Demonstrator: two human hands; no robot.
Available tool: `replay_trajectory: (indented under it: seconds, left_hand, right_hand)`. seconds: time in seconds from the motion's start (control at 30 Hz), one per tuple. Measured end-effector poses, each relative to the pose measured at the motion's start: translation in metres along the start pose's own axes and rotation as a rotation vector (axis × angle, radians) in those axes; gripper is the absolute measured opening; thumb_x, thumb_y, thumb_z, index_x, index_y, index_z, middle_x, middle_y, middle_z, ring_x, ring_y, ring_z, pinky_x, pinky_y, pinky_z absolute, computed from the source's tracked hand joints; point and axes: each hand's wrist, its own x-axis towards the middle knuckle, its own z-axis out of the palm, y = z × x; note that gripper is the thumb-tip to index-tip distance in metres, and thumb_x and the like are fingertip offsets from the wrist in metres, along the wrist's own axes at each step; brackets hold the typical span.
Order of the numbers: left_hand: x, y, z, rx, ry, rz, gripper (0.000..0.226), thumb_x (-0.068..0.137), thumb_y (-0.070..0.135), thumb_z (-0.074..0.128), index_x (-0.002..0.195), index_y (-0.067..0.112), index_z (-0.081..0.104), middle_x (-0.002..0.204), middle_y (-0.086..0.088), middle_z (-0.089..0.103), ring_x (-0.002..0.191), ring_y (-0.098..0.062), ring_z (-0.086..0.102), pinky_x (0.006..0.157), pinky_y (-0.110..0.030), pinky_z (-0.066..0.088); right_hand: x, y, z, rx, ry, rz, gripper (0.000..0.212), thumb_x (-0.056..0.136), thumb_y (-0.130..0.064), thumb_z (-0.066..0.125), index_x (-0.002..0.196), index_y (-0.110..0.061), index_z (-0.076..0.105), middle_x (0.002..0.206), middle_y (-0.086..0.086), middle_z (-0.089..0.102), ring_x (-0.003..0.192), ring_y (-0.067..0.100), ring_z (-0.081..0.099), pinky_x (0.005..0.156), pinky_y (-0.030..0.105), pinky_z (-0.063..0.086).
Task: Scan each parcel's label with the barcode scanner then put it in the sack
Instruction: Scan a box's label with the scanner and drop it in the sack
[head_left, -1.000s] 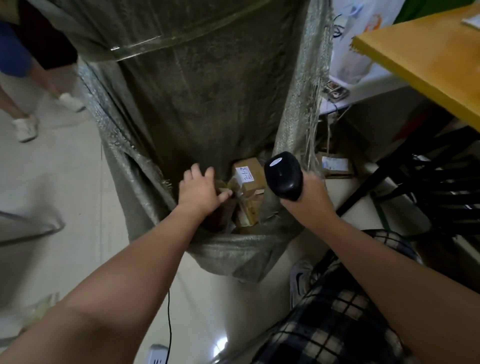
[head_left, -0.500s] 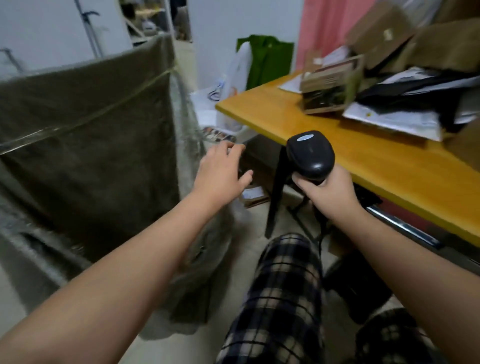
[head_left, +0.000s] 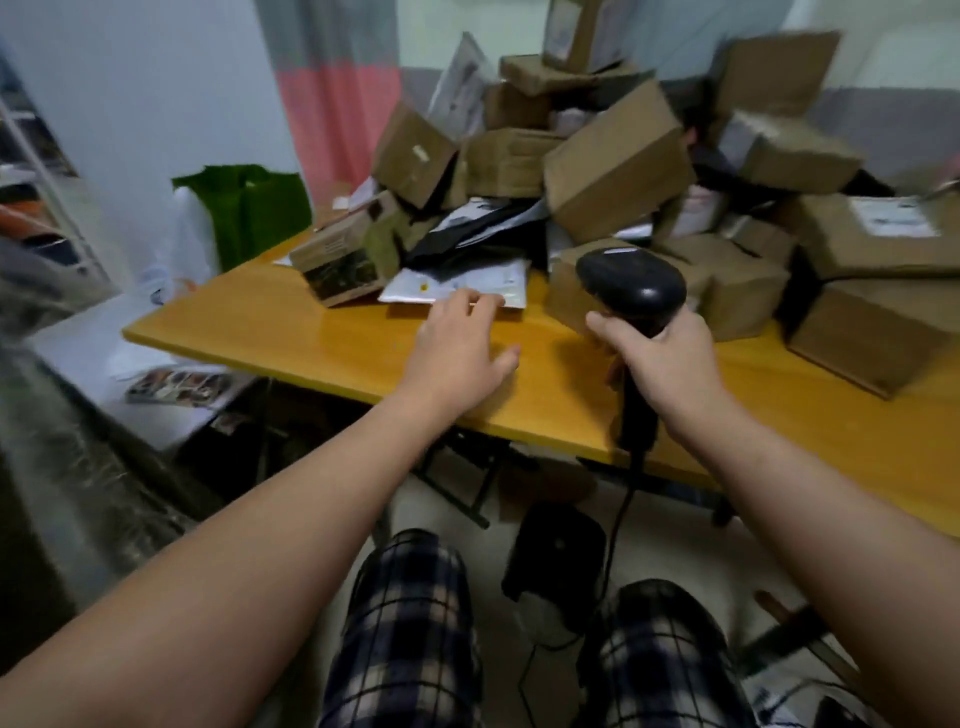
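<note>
A heap of brown cardboard parcels (head_left: 618, 171) and flat mailers covers the back of the yellow table (head_left: 322, 332). My left hand (head_left: 460, 345) reaches over the table with relaxed fingers and holds nothing; its fingertips are at the near edge of a white mailer (head_left: 457, 283). My right hand (head_left: 660, 358) grips the handle of the black barcode scanner (head_left: 631, 291), head pointing toward the pile. The grey woven sack (head_left: 57, 467) shows blurred at the left edge.
A green bag (head_left: 249, 208) stands beyond the table's left end, above a low white surface (head_left: 93, 353) with printed cards. The scanner's cable hangs to the floor by a black object (head_left: 561, 551). My plaid-trousered knees fill the bottom of the view.
My view swung from the sack to the table. My left hand left the parcels in the sack and now reaches over the tabletop to the white mailer. The scanner stayed in my right hand.
</note>
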Motion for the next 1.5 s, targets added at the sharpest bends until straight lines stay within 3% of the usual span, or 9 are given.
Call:
replay_trajectory:
  seconds: [0.3,0.43,0.6,0.87,0.93,1.0,1.13,1.33,1.5]
  left_hand:
    - [0.095,0.105,0.051,0.042,-0.177,0.216,0.072,0.09,0.066,0.04,0.148,0.026,0.029,0.156,-0.011,0.022,0.144,-0.031,0.017,0.117,-0.048,0.018]
    - [0.107,0.117,0.059,0.106,-0.252,0.181,0.07,0.089,0.069,0.037,0.147,0.03,0.033,0.153,-0.007,0.032,0.142,-0.031,0.024,0.115,-0.058,0.013]
    - [0.086,0.099,0.041,0.085,-0.153,0.23,0.06,0.09,0.061,0.046,0.137,0.023,0.047,0.133,-0.005,0.053,0.123,-0.027,0.045,0.1,-0.043,0.041]
    - [0.025,0.043,-0.005,-0.133,-0.255,0.381,0.05,0.094,0.038,0.057,0.139,0.021,0.049,0.146,0.001,0.046,0.134,-0.017,0.04,0.108,-0.026,0.028]
    - [0.014,0.034,-0.013,-0.179,-0.254,0.366,0.046,0.094,0.038,0.056,0.137,0.021,0.052,0.143,0.002,0.049,0.133,-0.017,0.041,0.109,-0.028,0.028]
    - [0.006,0.029,-0.017,-0.128,-0.222,0.318,0.052,0.091,0.056,0.049,0.13,0.024,0.055,0.134,0.0,0.055,0.125,-0.023,0.046,0.102,-0.035,0.037]
    - [-0.002,0.034,-0.023,0.143,-0.243,0.02,0.085,0.068,0.09,0.027,0.127,0.03,0.043,0.128,-0.01,0.053,0.118,-0.035,0.045,0.091,-0.042,0.038]
    - [-0.001,0.043,-0.016,0.05,-0.256,-0.15,0.093,0.07,0.086,0.044,0.137,0.023,0.032,0.133,-0.018,0.042,0.122,-0.037,0.041,0.097,-0.045,0.042]
    - [-0.004,0.061,-0.014,0.092,-0.246,-0.23,0.104,0.07,0.085,0.045,0.145,0.017,0.023,0.139,-0.018,0.037,0.128,-0.036,0.036,0.1,-0.048,0.037]
  right_hand:
    - [0.004,0.029,-0.082,0.144,0.16,0.235,0.01,0.087,-0.021,0.067,0.096,-0.02,0.063,0.081,-0.001,0.062,0.061,0.016,0.06,0.059,0.026,0.05]
    - [0.002,0.031,-0.085,0.23,0.178,0.291,0.013,0.087,-0.02,0.068,0.098,-0.014,0.063,0.081,0.005,0.059,0.058,0.017,0.058,0.058,0.028,0.05]
    - [-0.001,0.031,-0.08,0.323,0.14,0.323,0.016,0.086,-0.019,0.069,0.101,-0.014,0.063,0.077,0.002,0.061,0.063,0.014,0.06,0.058,0.027,0.052]
    - [-0.008,0.02,-0.048,0.527,0.097,0.367,0.018,0.085,-0.019,0.069,0.101,-0.023,0.062,0.107,-0.001,0.065,0.105,0.018,0.06,0.089,0.04,0.054]
    - [-0.014,0.018,-0.038,0.54,0.058,0.353,0.015,0.087,-0.019,0.067,0.101,-0.017,0.065,0.092,-0.003,0.072,0.097,0.014,0.066,0.084,0.034,0.054]
    - [-0.021,0.015,-0.03,0.539,0.022,0.319,0.011,0.088,-0.018,0.065,0.099,-0.014,0.067,0.082,-0.005,0.074,0.089,0.012,0.069,0.078,0.027,0.052]
    - [-0.031,0.012,-0.015,0.478,-0.06,0.305,0.032,0.086,-0.027,0.068,0.115,-0.013,0.065,0.098,0.005,0.075,0.105,0.017,0.066,0.098,0.037,0.045]
    - [-0.04,0.008,-0.014,0.407,-0.077,0.305,0.028,0.084,-0.032,0.071,0.107,-0.016,0.069,0.099,0.002,0.075,0.109,0.016,0.063,0.108,0.044,0.038]
    - [-0.045,0.007,-0.018,0.411,0.02,0.324,0.031,0.086,-0.029,0.07,0.111,-0.01,0.068,0.11,0.005,0.07,0.109,0.018,0.059,0.08,0.025,0.043]
